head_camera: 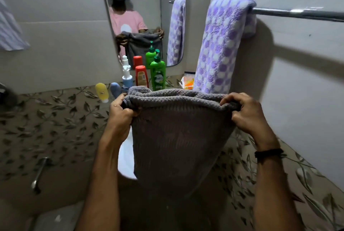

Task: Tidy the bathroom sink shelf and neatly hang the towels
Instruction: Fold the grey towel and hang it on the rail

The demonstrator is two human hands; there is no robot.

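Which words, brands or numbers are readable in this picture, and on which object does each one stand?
No text can be read with certainty.
On the green bottle: a white brand word on the label, too blurred to read.
On the red bottle: label print, too blurred.
On the yellow bottle: a small label, too small.
On the orange packet: print, blurred.

A grey waffle-textured towel (178,137) hangs open and upright, its top edge bunched where the left grip (121,111) and right grip (245,113) pinch its corners. A purple-and-white dotted towel (221,44) is draped folded over the rail's (297,14) left end. On the shelf (173,83) a white-and-blue pump bottle (127,78), a red bottle (141,76) and a green pump bottle (157,74) stand side by side; a yellow bottle (101,92) sits tilted at the left end.
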